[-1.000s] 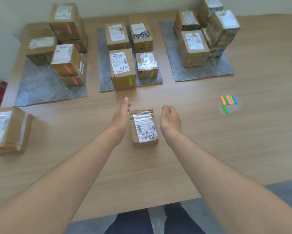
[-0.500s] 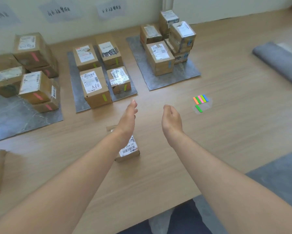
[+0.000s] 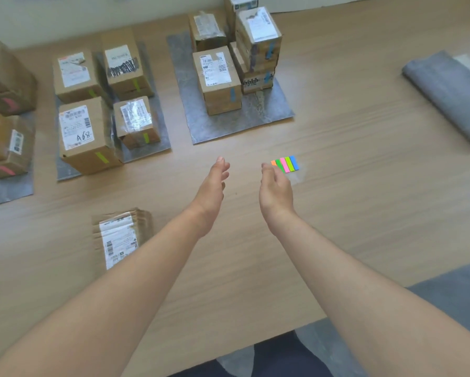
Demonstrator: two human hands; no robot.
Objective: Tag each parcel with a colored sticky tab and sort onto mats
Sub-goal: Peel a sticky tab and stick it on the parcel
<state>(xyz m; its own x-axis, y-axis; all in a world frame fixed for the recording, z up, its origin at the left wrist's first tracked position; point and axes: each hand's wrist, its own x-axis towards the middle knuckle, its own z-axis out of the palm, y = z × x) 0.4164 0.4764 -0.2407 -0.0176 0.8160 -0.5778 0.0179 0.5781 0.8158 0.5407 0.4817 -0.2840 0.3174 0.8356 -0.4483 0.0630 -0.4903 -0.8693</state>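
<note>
We see a small brown cardboard parcel with a white shipping label [image 3: 121,235] lying flat, label up, on the wooden surface [image 3: 364,186], apart from the mats. A fan of orange, green, pink, lime and blue sticky tabs [image 3: 286,163] lies to its right. Four green-tabbed parcels [image 3: 87,137] stand on the middle grey mat [image 3: 146,153], blue-tabbed parcels [image 3: 220,83] on the right grey mat [image 3: 255,118], and pink-tabbed parcels [image 3: 8,148] on the left grey mat [image 3: 8,186].

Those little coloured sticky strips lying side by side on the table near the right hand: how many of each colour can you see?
Orange strip: 1
Dark green strip: 1
Pink strip: 1
Lime strip: 1
Blue strip: 1
Total: 5
</note>
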